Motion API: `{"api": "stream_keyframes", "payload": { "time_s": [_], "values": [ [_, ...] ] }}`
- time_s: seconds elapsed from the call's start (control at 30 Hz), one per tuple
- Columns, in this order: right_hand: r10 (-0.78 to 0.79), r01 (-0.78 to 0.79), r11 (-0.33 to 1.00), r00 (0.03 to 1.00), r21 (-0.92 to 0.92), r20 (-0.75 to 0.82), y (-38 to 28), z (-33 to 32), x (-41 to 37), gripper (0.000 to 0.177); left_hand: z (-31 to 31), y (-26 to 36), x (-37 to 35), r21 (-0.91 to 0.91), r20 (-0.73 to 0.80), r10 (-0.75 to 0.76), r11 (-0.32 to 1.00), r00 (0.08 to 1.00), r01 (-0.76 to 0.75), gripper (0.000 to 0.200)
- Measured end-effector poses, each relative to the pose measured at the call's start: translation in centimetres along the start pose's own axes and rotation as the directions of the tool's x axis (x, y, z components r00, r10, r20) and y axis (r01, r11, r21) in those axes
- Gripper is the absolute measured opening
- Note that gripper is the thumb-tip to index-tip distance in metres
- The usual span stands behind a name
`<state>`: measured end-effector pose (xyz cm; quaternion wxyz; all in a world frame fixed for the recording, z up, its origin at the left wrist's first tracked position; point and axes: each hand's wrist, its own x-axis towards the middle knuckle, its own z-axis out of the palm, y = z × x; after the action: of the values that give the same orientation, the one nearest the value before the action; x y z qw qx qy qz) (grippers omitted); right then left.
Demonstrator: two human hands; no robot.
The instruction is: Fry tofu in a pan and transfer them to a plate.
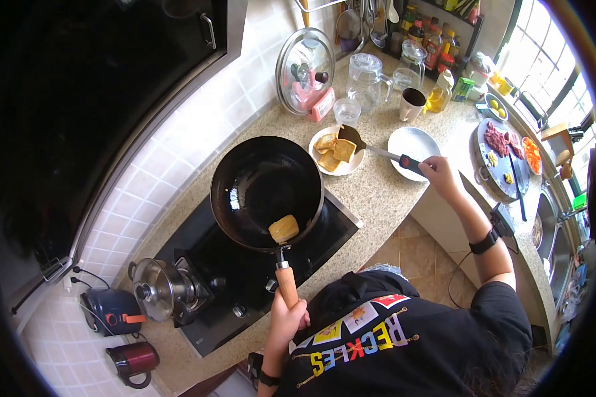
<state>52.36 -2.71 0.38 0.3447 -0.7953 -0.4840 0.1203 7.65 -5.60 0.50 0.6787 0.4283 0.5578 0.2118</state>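
Wooden wok handle clamped in left hand; right hand grips spatula over plate.

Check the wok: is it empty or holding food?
Not empty: one golden fried slice lies in the wok near the handle that the left hand grips; the rest is bare.

This is a home kitchen. A black glass gas hob set into a speckled beige stone countertop carries a black round wok. White wall tiles back it, a rack of sauce bottles fills the corner, and a steel sink lies beneath a window.
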Motion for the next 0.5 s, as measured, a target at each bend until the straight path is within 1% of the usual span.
{"api": "stream_keyframes", "payload": {
  "time_s": [0.03, 0.1, 0.13, 0.2, 0.23, 0.3, 0.33, 0.37, 0.43, 0.47, 0.5],
  "values": [
    [0.001, -0.001, 1.0, 1.0, 0.001, 0.002, -0.9, 0.0, -0.4, 0.025, -0.1, 0.0, 0.0, 0.001, -0.001, -0.002, 1.0, 1.0, 0.002, 0.027],
    [-0.071, 0.055, 0.984, 0.993, -0.168, -0.094, -2.6, -0.3, -1.1, 0.024, -0.5, 0.0, 0.1, 0.026, 0.027, -0.019, 0.999, 0.999, 0.018, 0.028],
    [-0.073, 0.056, 0.984, 0.993, -0.168, -0.092, -2.3, -0.2, -1.1, 0.024, -0.6, -0.2, 0.2, 0.024, 0.025, -0.02, 1.0, 0.999, 0.019, 0.028],
    [-0.063, 0.048, 0.993, 0.987, -0.106, -0.15, -1.2, -0.1, -1.1, 0.023, -0.8, -0.6, 0.4, -0.054, 0.036, -0.003, 0.999, 0.999, 0.005, 0.03],
    [-0.064, 0.049, 0.993, 0.987, -0.107, -0.149, -0.9, -0.3, -1.0, 0.023, -1.0, -0.6, 0.4, -0.055, 0.037, -0.003, 0.998, 0.999, 0.005, 0.03],
    [-0.042, 0.049, 0.998, 0.99, 0.049, -0.138, -0.1, -0.8, -0.8, 0.022, -1.1, -0.4, 0.4, -0.075, 0.049, 0.005, 0.997, 0.999, -0.002, 0.029],
    [-0.028, 0.039, 0.995, 0.992, 0.092, -0.122, 0.4, -0.9, -0.7, 0.022, -1.1, -0.2, 0.3, -0.079, 0.051, 0.004, 0.997, 0.999, 0.001, 0.029],
    [-0.03, 0.04, 0.995, 0.992, 0.088, -0.119, 0.6, -1.1, -0.7, 0.022, -1.0, 0.0, 0.2, -0.087, 0.056, 0.006, 0.996, 0.998, -0.001, 0.029],
    [0.138, -0.12, 0.959, 0.989, 0.255, -0.053, 0.2, -2.0, -0.9, 0.023, -1.0, 0.1, 0.3, -0.101, 0.056, 0.006, 0.995, 0.998, 0.0, 0.029],
    [0.164, -0.149, 0.954, 0.986, 0.262, -0.033, -0.6, -2.5, -1.0, 0.023, -1.2, -0.1, 0.5, -0.115, 0.069, 0.029, 0.993, 0.997, -0.021, 0.03],
    [0.18, -0.167, 0.931, 0.984, 0.325, -0.008, -1.6, -3.0, -1.3, 0.021, -1.3, -0.4, 0.4, -0.133, 0.074, 0.049, 0.99, 0.996, -0.039, 0.031]
  ]
}}
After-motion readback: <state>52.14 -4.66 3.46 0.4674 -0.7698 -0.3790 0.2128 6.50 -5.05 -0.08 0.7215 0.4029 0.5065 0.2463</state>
